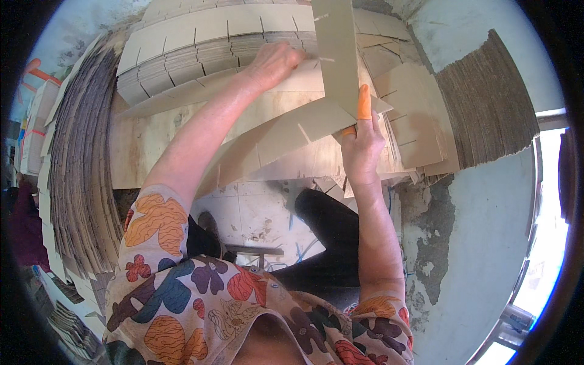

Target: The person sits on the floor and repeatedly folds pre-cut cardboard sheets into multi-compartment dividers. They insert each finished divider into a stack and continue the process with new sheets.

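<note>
My right hand (363,149) wears orange finger covers and grips two slotted cardboard strips where they cross. One, an upright cardboard strip (339,48), runs away from me past the top of the picture. The other, a slanting cardboard strip (267,143), passes down to the left beneath my left forearm. Farther off, my left hand (274,66) is closed with its fingers curled, beside a stack of slotted cardboard strips (182,58). Its fingertips are hidden, so what they hold cannot be made out.
A wooden worktop (143,143) lies under the strips. Tall cardboard piles stand at the left (82,158) and at the right by the wall (486,97). More slotted cardboard pieces (420,121) lie right of my right hand. My legs are below the worktop's near edge.
</note>
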### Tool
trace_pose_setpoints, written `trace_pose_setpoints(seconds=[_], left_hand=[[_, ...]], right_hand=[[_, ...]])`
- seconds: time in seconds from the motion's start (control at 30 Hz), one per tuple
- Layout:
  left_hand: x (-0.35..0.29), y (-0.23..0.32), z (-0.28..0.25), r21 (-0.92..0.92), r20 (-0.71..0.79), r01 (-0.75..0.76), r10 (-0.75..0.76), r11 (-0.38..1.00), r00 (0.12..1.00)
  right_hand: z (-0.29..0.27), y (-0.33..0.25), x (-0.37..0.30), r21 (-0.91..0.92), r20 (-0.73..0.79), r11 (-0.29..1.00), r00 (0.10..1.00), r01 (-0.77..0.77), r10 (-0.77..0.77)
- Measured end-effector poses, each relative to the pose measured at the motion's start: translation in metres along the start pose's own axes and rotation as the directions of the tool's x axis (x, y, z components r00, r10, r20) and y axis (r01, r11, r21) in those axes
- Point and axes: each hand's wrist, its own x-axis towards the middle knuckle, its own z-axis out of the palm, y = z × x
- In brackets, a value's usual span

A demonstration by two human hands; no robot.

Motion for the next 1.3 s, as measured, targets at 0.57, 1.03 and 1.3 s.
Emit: trace_pose_setpoints(seconds=[0.57,1.03,1.3], left_hand=[[-0.002,0.043,-0.057,-0.551,0.158,0.172,-0.100,0.816,0.982],[0.002,-0.023,0.033,0.169,0.033,0.079,-0.086,0.982,0.996],[0.007,-0.028,0.019,0.034,0.005,-0.014,0.014,0.999,1.000]], right_hand=[[0.004,0.018,-0.016,-0.018,0.151,1.000,0.988,-0.022,0.024],[-0.007,0.006,-0.031,-0.058,0.178,0.984,0.968,-0.169,0.177],[-0.008,0.014,-0.032,-0.060,0.199,0.988,0.968,-0.142,0.151]])
